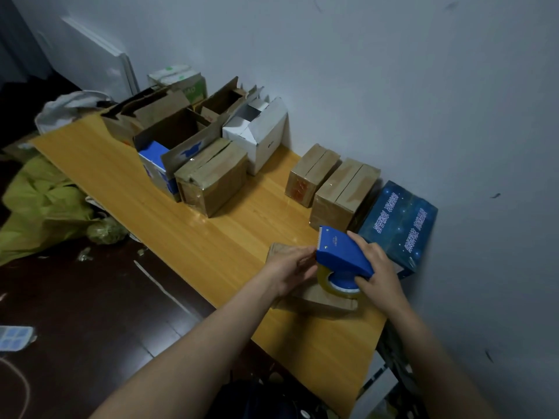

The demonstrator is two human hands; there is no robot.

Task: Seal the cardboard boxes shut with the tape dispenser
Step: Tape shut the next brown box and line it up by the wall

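Head view: right hand [378, 267] grips tape dispenser [341, 252], blade pointing away-left; left hand [287, 267] beside, hold unclear.

Wooden table [121, 182] bears brown cardboard boxes [211, 179], a white box [263, 137], a dark-blue box [399, 225]

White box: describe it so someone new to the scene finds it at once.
Find the yellow wooden table along the grey wall. Midway down the wall-side row stands the white box, top open; its neighbours are brown cardboard.

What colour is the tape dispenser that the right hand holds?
The tape dispenser is blue, seen best in the head view.
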